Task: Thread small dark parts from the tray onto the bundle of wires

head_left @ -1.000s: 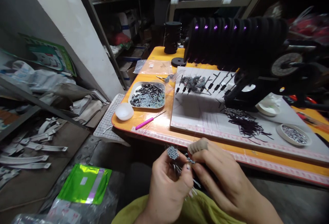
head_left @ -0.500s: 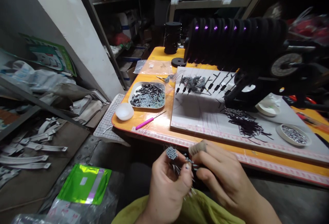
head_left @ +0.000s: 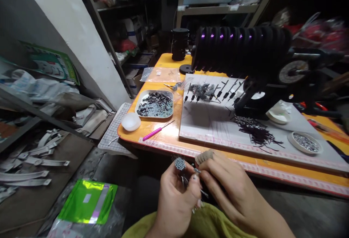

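Below the table's front edge, over my lap, my left hand (head_left: 174,198) is closed round a bundle of small grey cylinders (head_left: 180,163) with thin wire legs hanging below. My right hand (head_left: 231,190) sits right beside it, fingers pinched on one small piece of that bundle at the left thumb; its forefinger wears a tan finger cot (head_left: 204,156). Both hands touch each other.
An orange table (head_left: 163,136) carries a white board (head_left: 212,121) with black wire pieces, a metal tray of dark parts (head_left: 155,104), a white cup (head_left: 131,121), a pink-handled tool (head_left: 154,133), a small dish (head_left: 304,142) and a black spool rack (head_left: 240,48). A green foil bag (head_left: 87,201) lies on the floor at left.
The view has shifted slightly left and down. My hands stay together on the bundle, with the right fingers drawn a little closer to the left thumb.
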Demonstrator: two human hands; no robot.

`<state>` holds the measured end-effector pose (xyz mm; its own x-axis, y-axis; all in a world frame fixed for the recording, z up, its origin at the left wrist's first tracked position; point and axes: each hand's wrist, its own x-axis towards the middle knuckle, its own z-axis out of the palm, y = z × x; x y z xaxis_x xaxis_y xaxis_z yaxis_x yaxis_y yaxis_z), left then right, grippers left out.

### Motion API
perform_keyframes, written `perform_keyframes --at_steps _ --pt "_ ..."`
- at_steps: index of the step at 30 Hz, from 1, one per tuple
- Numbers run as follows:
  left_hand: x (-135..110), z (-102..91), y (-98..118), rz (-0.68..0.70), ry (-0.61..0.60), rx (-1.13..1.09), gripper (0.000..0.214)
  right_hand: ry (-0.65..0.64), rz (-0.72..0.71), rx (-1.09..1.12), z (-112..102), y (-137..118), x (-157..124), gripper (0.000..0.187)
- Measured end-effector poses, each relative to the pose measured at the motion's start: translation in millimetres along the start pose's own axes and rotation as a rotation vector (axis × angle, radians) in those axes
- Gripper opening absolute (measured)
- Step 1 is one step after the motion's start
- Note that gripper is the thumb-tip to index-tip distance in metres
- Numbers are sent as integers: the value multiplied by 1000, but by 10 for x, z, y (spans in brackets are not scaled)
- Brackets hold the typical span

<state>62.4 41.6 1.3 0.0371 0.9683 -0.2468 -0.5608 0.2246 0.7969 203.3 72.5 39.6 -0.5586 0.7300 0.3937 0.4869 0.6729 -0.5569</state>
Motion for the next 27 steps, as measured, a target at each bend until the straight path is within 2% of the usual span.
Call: perform_keyframes --at_steps 3,6,8,12,15,17,19,21,24,27 --pt "18 16 18 6 12 -13 33 117 48 55 34 14 -12 21" --pt "52 30 73 11 38 -75 25 222 204 112 73 36 -51 16" --pt "75 31 120 4 44 -143 24 262 258 119 99 46 -86 11" --pt "95 35 199 36 33 -184 23 293 244 146 143 35 -150 11" --pt "75 57 204 97 -21 -125 15 315 239 172 161 -11 -162 20" --pt "45 73 175 120 -27 -80 19 338 272 214 173 -53 -149 23" --pt "7 82 132 120 -2 -56 31 340 343 302 198 -90 -129 23" --pt "-31 82 91 113 15 -32 40 322 414 482 241 -114 -114 24" --pt "-74 74 43 124 5 44 41 333 439 733 321 -117 -115 31" --pt "-102 79 5 135 -13 106 39 401 428 739 360 -104 -146 33"
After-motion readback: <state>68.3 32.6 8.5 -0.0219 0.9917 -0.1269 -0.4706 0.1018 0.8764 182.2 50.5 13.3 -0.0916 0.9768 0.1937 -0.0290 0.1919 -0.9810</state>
